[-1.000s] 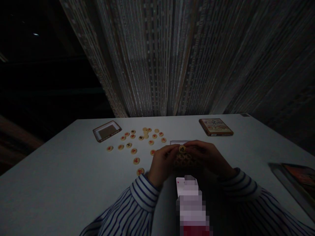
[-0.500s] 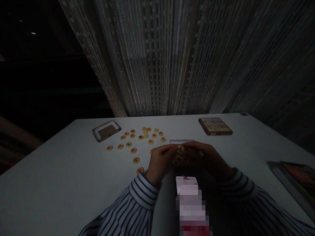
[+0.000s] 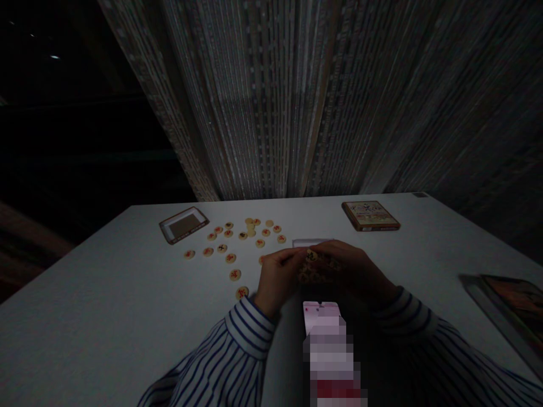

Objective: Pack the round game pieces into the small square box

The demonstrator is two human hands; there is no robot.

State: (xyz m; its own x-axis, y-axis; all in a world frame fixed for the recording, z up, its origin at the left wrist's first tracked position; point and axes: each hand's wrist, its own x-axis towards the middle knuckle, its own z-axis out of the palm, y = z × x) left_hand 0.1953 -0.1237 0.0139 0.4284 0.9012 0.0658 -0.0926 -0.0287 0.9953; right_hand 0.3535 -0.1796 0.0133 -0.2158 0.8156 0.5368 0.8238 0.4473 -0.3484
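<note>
Disc [image 3: 313, 255], pale with a dark mark on its face, sits between your two sets of fingertips, just above the table [image 3: 106, 294] near its middle. Your left hand [image 3: 278, 277] is closed on it, thumb and fingers pinching its left edge. Right under it you hold a stack [image 3: 314, 273] of more discs, and your right hand [image 3: 356, 271] is curled shut around that stack from the right side. It is dim there, so you cannot count the pieces.

Both your sleeves are striped; the left cuff [image 3: 250, 328] lies near the table's front. A pink card [image 3: 320, 310] lies just below your hands. A small white box [image 3: 311, 242] shows just behind your fingers. Loose discs [image 3: 231, 258] lie scattered on the table to the left, most with red marks, a few with black. Beyond them is a shallow tray [image 3: 184, 224], and well apart to the right a flat printed box [image 3: 370, 215]. A dark board [image 3: 509, 308] lies at the right edge. A curtain [image 3: 297, 113] hangs behind the table.
</note>
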